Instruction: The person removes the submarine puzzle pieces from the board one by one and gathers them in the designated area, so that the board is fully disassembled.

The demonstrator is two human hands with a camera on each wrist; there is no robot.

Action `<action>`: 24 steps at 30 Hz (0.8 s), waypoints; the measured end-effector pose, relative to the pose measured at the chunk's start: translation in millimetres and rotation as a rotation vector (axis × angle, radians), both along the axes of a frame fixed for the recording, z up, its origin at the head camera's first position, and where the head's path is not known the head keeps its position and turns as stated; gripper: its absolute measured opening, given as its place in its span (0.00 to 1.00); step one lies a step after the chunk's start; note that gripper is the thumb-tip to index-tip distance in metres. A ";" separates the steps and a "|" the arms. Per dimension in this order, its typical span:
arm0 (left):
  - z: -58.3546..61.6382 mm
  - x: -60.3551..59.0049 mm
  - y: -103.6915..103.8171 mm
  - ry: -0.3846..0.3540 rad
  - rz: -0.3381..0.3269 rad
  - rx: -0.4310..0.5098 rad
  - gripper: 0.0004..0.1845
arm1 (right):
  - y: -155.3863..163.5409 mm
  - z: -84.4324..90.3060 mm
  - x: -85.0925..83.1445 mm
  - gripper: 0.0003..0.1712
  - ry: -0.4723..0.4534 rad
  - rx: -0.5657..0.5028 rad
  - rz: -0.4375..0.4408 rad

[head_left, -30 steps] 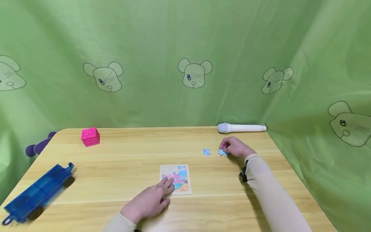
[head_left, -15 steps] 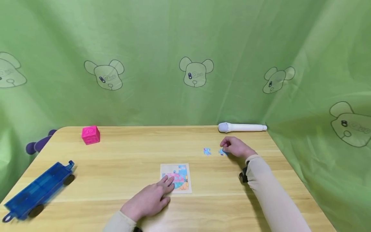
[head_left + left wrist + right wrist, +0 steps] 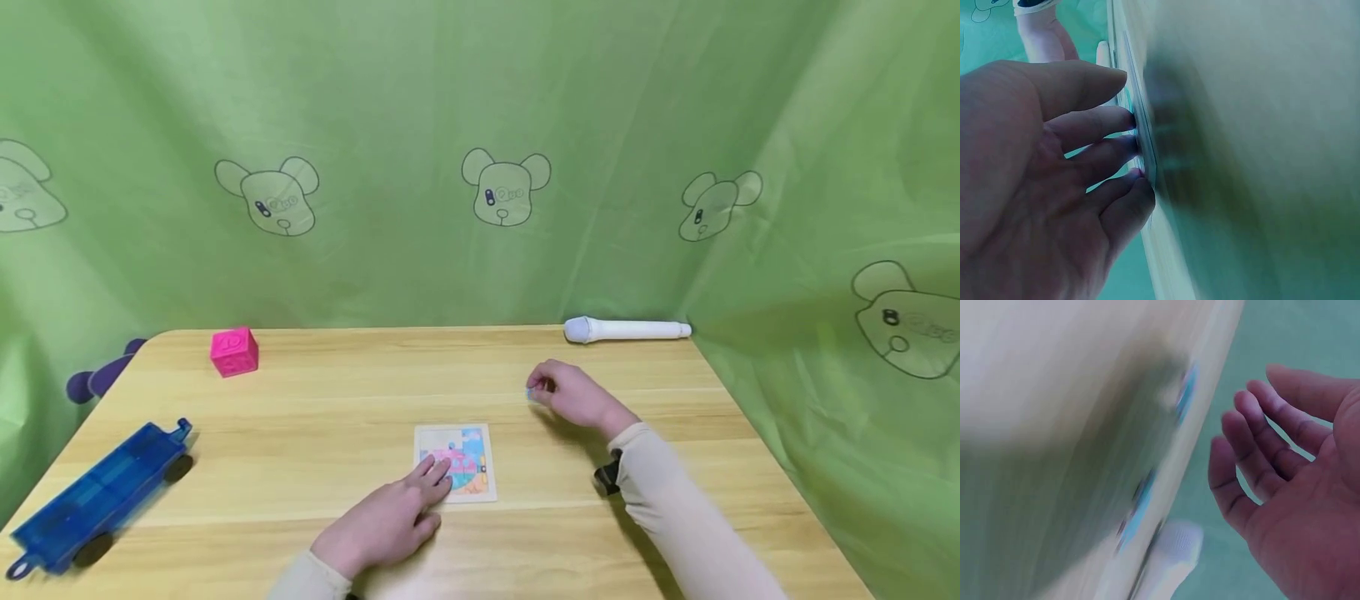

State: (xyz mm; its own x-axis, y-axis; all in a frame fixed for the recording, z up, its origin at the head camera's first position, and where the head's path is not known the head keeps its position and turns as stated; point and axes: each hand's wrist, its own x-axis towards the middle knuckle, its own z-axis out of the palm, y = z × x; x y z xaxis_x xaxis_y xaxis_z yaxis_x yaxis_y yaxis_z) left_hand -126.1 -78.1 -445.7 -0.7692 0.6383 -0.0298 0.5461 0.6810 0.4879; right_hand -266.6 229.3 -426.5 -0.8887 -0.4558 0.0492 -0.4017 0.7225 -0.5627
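A square jigsaw board [image 3: 438,439] with a pale frame lies at the table's middle, a pink, blue and orange picture showing in it. Its upper-left area is bare. My left hand [image 3: 386,521] rests spread fingertips on the board's lower left; the left wrist view shows the fingers touching it edge-on. Farther right, my right hand [image 3: 576,397] hovers over the table, fingers loosely bent. A blue jigsaw piece [image 3: 529,394] peeks out by its fingertips. In the right wrist view that hand is apart from two blue pieces, a farther one [image 3: 1188,394] and a nearer one [image 3: 1137,512], both on the table.
A white microphone [image 3: 626,331] lies at the back right edge. At the back left sits a pink cube [image 3: 234,352]. A blue wheeled toy wagon [image 3: 101,498] stands at the left, near a purple object [image 3: 105,379] beyond the edge. Green curtain [image 3: 390,275] hangs behind.
My right hand has moved left, from the right-hand jigsaw piece to the left-hand one, and now covers much of both in the head view. My left hand has stayed on the board.
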 end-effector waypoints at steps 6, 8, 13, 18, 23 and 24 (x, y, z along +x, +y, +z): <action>0.0 -1.1 -0.2 0.004 -0.004 0.004 0.25 | -40.8 3.4 21.6 0.09 -0.059 0.011 0.119; -0.1 -1.3 -0.7 0.000 -0.002 0.008 0.25 | -51.5 1.8 26.0 0.10 -0.070 0.009 0.158; -1.2 -1.3 -1.3 -0.005 -0.003 0.018 0.25 | -69.1 -3.2 33.9 0.11 -0.069 0.040 0.212; -2.1 -0.5 -2.1 0.005 -0.003 0.011 0.25 | -79.9 -6.0 37.8 0.12 -0.066 0.060 0.255; -1.7 -0.9 -2.9 0.015 -0.005 0.013 0.25 | -86.7 -7.8 40.2 0.10 -0.066 0.097 0.256; -1.7 -0.9 -2.9 0.016 -0.007 0.015 0.25 | -87.6 -8.3 40.6 0.10 -0.065 0.105 0.251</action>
State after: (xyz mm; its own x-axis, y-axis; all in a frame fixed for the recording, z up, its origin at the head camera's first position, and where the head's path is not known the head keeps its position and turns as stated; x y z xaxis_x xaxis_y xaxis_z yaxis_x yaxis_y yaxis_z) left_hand -127.1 -81.0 -447.4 -0.7652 0.6437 -0.0078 0.5587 0.6700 0.4888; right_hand -226.0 141.6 -434.8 -0.7469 -0.6619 -0.0632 -0.5411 0.6604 -0.5206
